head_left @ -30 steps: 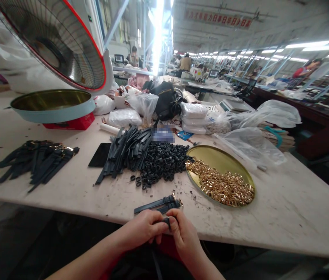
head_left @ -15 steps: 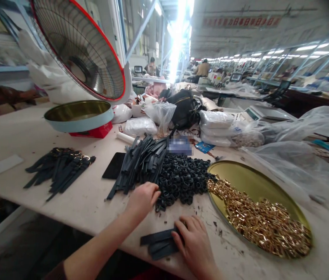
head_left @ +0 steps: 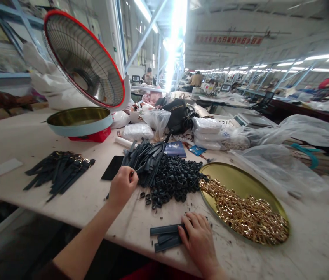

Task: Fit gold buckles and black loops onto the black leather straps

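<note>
My left hand (head_left: 123, 182) is closed in a pinch at the near edge of a pile of dark leather straps (head_left: 145, 157). One thin strap end shows between its fingers and runs toward the pile. Lower down, my right hand (head_left: 197, 237) lies over a few short dark straps (head_left: 167, 236) on the table, its thumb and fingers pressing on their ends. A heap of small black loops (head_left: 178, 177) sits between the strap pile and a gold oval tray (head_left: 240, 173). Gold metal buckles (head_left: 248, 214) fill the tray's near part.
Finished-looking straps with gold buckles (head_left: 61, 169) lie at the left. Behind stand a round tin (head_left: 79, 126) on a red box (head_left: 90, 136) and a red-rimmed fan heater (head_left: 85, 62). Plastic bags (head_left: 283, 163) and a black bag (head_left: 178, 116) line the back.
My left hand has moved left and up from beside the loops to the strap pile, where it pinches a strap. My right hand stays on the short straps. The view has shifted slightly.
</note>
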